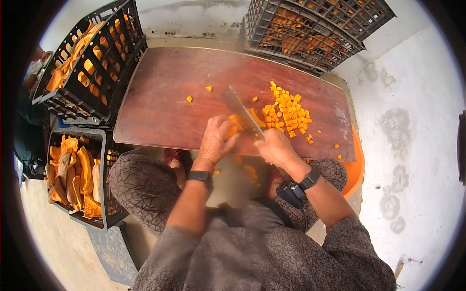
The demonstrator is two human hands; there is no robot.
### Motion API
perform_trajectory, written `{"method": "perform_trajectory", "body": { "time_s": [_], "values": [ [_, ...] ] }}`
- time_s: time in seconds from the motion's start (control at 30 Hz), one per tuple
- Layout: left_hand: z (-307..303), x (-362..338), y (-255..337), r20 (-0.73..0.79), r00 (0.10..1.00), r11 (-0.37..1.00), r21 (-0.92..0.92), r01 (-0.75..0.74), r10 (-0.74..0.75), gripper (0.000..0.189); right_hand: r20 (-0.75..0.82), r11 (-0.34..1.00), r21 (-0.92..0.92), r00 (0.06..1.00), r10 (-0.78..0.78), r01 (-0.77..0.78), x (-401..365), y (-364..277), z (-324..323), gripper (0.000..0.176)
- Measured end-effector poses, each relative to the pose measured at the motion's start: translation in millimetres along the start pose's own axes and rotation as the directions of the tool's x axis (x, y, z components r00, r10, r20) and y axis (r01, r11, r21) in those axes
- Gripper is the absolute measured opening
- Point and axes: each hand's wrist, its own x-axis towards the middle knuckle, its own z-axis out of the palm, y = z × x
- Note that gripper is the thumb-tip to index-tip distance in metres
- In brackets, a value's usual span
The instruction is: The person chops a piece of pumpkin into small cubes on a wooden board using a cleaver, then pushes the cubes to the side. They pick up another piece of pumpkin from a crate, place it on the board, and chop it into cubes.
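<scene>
My right hand (275,147) is wrapped round the handle of a large knife (244,110), its blade pointing up and left over the board. Just left of the blade, my left hand (217,137) has its fingers bent against orange pumpkin pieces (235,124); blur hides part of them. A curved orange slice (257,118) lies right of the blade. Beyond it, a heap of orange cubes (290,112) covers the right part of the reddish-brown board (165,97). Two single pieces lie farther left, one of them a cube (189,99).
Black crates (94,72) of pumpkin pieces stand at the left, one lower crate (104,194) beside my knee. Stacked black crates (310,36) stand behind the board. An orange basin (357,165) shows under its right edge. A white wall (417,145) borders the right.
</scene>
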Motion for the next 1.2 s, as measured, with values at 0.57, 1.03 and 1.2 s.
{"method": "perform_trajectory", "body": {
  "time_s": [0.57,1.03,1.2],
  "values": [
    [3,3,-5,-0.004,0.997,0.997,-0.02,0.075,-0.075,0.038,0.251,0.974,-0.054,0.941,0.226,-0.219,14,-27,-19,0.027],
    [2,9,1,0.022,0.984,0.984,-0.037,0.176,-0.175,0.034,0.189,0.96,-0.229,0.96,0.205,-0.159,38,-24,3,0.02],
    [7,5,1,-0.033,0.993,0.993,0.04,0.115,-0.114,0.035,0.194,0.967,-0.205,0.962,0.192,-0.152,35,-28,-2,0.02]
  ]
}}
